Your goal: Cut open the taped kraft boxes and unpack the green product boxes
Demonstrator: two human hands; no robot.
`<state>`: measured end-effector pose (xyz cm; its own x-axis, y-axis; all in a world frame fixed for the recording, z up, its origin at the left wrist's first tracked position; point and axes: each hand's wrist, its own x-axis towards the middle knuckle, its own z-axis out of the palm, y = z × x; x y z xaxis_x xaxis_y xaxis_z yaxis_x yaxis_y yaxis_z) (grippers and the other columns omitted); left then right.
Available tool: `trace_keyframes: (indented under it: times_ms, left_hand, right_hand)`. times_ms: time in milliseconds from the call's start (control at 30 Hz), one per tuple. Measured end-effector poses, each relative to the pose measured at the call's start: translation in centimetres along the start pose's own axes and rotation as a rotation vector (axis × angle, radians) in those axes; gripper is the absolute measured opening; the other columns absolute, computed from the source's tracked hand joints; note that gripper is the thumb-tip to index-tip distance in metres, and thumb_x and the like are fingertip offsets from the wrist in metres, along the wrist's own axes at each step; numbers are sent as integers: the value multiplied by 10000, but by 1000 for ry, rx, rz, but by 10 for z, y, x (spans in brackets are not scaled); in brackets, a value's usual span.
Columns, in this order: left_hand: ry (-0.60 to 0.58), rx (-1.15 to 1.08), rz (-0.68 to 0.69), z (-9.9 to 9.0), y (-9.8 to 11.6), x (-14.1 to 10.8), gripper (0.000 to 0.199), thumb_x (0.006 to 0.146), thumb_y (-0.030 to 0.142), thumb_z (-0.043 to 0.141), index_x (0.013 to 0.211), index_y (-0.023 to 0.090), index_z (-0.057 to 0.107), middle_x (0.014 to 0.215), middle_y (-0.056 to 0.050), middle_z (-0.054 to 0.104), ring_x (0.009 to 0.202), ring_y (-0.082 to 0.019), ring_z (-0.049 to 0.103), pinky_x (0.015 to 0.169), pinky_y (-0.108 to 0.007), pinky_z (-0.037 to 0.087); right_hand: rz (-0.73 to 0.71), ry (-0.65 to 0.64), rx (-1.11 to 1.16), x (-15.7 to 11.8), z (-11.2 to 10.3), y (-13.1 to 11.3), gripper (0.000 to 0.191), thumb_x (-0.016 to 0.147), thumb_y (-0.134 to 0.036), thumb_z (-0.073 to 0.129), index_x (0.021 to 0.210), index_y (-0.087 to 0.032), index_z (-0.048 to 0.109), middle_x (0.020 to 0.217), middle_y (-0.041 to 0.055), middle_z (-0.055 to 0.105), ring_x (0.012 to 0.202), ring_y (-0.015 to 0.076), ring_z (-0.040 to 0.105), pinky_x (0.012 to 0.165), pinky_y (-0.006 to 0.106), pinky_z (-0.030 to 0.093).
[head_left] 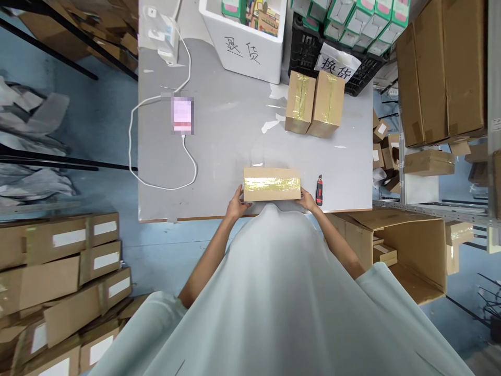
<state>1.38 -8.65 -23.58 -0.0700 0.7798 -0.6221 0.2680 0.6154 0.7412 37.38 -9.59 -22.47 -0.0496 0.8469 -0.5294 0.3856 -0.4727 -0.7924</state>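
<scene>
A long cardboard box (272, 193), sealed along its top with shiny yellowish tape, lies at the front edge of the grey table (223, 141). My left hand (237, 204) grips its left end, with the fingers partly bent around the corner. At the opposite end, my right hand (307, 199) holds the box, some of its fingers hidden behind the cardboard. Just right of that hand rests a red and black utility knife (319, 190). Two more taped cardboard boxes (299, 102) stand side by side farther back on the table.
At the back are a white bin (254, 57) with handwriting and a black crate (301, 52) of green and white packages. A phone (182, 114) with a white cable lies left. Stacked cartons (58, 271) fill the lower left; a large open carton (418, 256) stands right.
</scene>
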Motion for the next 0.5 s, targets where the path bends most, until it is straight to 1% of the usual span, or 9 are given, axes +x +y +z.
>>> trace_keyframes:
  times_ms: [33,100,167,233,300,367,433,500]
  left_hand:
    - [-15,-19,12,4,1,1,1139,636,256,1002,1695,234,582,1645,-207,690,1285,-392,791,1244,-600,567]
    - [-30,-52,36,12,3,3,1011,652,319,1002,1597,206,662,1550,-190,758,1326,-401,772,1224,-575,589]
    - [-30,-80,62,17,7,4,880,671,357,988,1493,186,723,1476,-180,795,1379,-410,744,1230,-567,587]
    - [-23,-101,87,17,11,3,778,692,374,962,1417,181,755,1451,-172,804,1408,-406,726,1255,-568,567]
    - [-27,-121,109,13,16,0,687,722,403,929,1354,180,779,1435,-166,811,1396,-393,733,1261,-562,564]
    - [-43,-139,149,7,23,-3,649,759,461,899,1336,184,793,1450,-161,808,1381,-377,741,1252,-552,573]
    - [-53,-135,203,1,31,-5,674,794,525,875,1375,194,792,1482,-152,797,1378,-361,740,1239,-541,584]
    - [-50,-99,238,-4,38,-6,704,832,565,849,1433,205,779,1483,-144,799,1361,-349,745,1222,-536,595]
  right_hand:
    - [-6,1,12,1,3,-1,752,772,-356,912,1495,-203,771,1309,102,868,1150,319,819,1167,515,626]
    - [-15,26,26,3,6,-3,719,750,-388,943,1428,-194,803,1334,126,858,1259,363,791,1208,542,599]
    - [-21,42,27,2,6,-4,684,731,-414,968,1359,-184,829,1438,164,814,1407,404,723,1233,555,583]
    - [-22,40,56,-3,3,-5,679,729,-458,984,1332,-182,835,1557,193,742,1512,425,651,1229,560,592]
    - [-35,17,129,-11,1,-7,694,781,-541,964,1359,-184,823,1586,197,719,1520,415,648,1222,562,605]
    - [-73,-6,198,-18,-2,-10,696,866,-633,896,1391,-184,812,1530,188,756,1463,390,695,1236,560,599]
    - [-114,13,194,-20,-3,-15,684,929,-692,822,1394,-190,817,1479,174,788,1413,368,729,1254,546,587]
    - [-120,63,132,-17,-3,-21,662,960,-721,769,1372,-206,834,1446,159,811,1372,352,752,1249,526,592]
